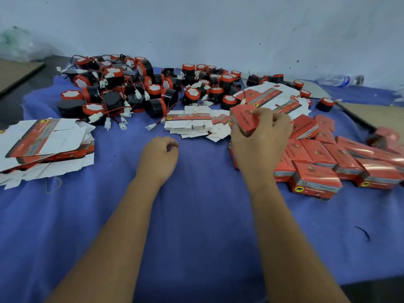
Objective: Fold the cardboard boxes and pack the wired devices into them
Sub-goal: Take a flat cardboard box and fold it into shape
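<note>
Far left, a brown cardboard sheet point(15, 73) lies at the edge of the blue cloth point(196, 226), with a crumpled clear plastic bag point(17, 44) behind it against the wall. Next, a stack of flat unfolded boxes point(46, 145), red print on white card, sits on the cloth at your left; a rubber band point(53, 184) lies just beside its near corner. Behind, toward the wall, the pile of wired devices point(135, 88) spreads out: black round bodies, red caps, red-black wires with white plug connectors. In the middle, a smaller heap of flat boxes point(192, 125) lies just in front of that pile.

Your left hand point(158, 158) hovers over bare cloth, fingers curled loosely, nothing in it. Your right hand point(262, 136) grips a folded red box point(243, 119), fingers wrapped over its top, held above the near end of the packed row. More flat boxes point(273, 97) lie behind that hand. Right of it, finished red boxes point(317, 178) stand closed, touching side by side. Far right, a plastic water bottle point(336, 80) lies by the wall and another cardboard sheet point(380, 115) rests at the cloth edge.
</note>
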Tool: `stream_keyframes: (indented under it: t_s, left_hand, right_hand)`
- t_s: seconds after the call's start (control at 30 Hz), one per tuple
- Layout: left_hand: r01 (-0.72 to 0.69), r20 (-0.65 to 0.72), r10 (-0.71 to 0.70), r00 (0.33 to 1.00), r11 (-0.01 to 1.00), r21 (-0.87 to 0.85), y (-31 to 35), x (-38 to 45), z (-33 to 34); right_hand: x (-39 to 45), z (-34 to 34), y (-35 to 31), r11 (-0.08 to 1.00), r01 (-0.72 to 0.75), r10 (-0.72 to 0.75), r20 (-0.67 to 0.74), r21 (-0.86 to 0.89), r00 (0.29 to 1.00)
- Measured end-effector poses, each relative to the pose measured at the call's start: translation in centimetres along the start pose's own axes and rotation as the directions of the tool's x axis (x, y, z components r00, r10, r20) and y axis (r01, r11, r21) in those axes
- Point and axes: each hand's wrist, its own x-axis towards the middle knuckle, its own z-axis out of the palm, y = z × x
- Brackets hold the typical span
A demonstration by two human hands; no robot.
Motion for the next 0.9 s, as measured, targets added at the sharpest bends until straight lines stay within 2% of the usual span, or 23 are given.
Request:
stream_keyframes:
  t_s: [0.1, 0.2, 0.3, 0.4, 0.5, 0.57, 0.63, 0.7, 0.8, 0.83, 0.9]
  left_hand:
    - [0.036, 0.005, -0.036, 0.999, 0.998, 0.047, 1.1, 0.1, 0.1]
    - [0.011, -0.044, -0.008, 0.999, 0.997, 0.077, 2.4, 0.6, 0.7]
    - [-0.039, -0.043, 0.043, 0.998, 0.996, 0.082, 3.4, 1.4, 1.3]
    - [-0.037, 0.024, 0.033, 0.999, 0.981, 0.189, 2.7, 1.9, 1.6]
    - [-0.079, 0.077, 0.057, 0.995, 0.943, 0.323, 1.5, 1.4, 1.8]
    - [-0.114, 0.070, 0.099, 0.993, 0.958, 0.264, 1.0, 1.0, 1.8]
    - [-0.099, 0.042, 0.094, 0.995, 0.986, 0.137, 0.8, 0.9, 1.5]
    - [-0.039, -0.010, 0.039, 0.999, 0.999, 0.000, 0.7, 0.9, 1.3]
    - [0.054, -0.097, -0.074, 0.993, 0.979, -0.196, 0.6, 1.1, 1.1]
    - [0.082, -0.107, -0.111, 0.988, 0.966, -0.245, 0.6, 1.3, 1.0]
    - [0.117, -0.124, -0.162, 0.979, 0.943, -0.311, 0.5, 1.5, 0.8]
  right_hand:
    - [1.1, -1.5, 2.1, 0.965, -0.130, 0.157, 0.109, -0.227, 0.982]
    - [1.0, -2.0, 1.8, 0.943, -0.067, 0.125, 0.162, -0.326, 0.979]
    - [0.0, -1.4, -0.3, 0.965, 0.142, -0.104, 0.179, -0.220, 0.978]
    - [-1.2, 0.5, -2.5, 0.929, 0.366, -0.333, 0.312, -0.053, 0.890]
    - [-1.5, 3.5, -3.5, 0.929, 0.368, -0.331, 0.544, 0.044, 0.771]
    - [-1.2, 5.7, -3.5, 0.951, 0.302, -0.274, 0.633, 0.066, 0.724]
    - [-0.6, 7.6, -3.6, 0.968, 0.244, -0.223, 0.661, 0.062, 0.716]
    - [0.1, 9.3, -3.2, 0.980, 0.195, -0.156, 0.692, 0.023, 0.705]
    - [0.2, 11.0, -2.2, 0.983, 0.169, -0.057, 0.762, -0.069, 0.645]
    - [0.0, 11.3, -1.9, 0.976, 0.190, -0.044, 0.761, -0.105, 0.648]
    - [-0.7, 11.5, -1.8, 0.955, 0.244, -0.059, 0.701, -0.167, 0.711]
